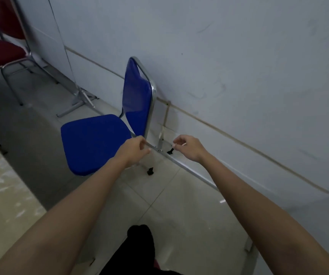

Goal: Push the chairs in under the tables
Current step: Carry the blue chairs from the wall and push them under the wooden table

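- Dark trouser leg [139, 247], nearest, pointed toward the seat.
- Left hand [134, 148]: fingers curled beside the blue chair [94, 139]; whether it has hold of anything is unclear.
- Right hand [187, 147]: loosely curled, apparently empty, reaching alongside.
- Chair stands far centre, backed against white panel [239, 76], apart from pale tabletop [1, 185] near left; not yet tucked under.

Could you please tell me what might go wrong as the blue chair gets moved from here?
1. The chair has its back close against the white panel, so turning it could scrape the panel.
2. The left hand and right hand are low beside the panel's metal rail. Fingers might get pinched between rail and chair frame.
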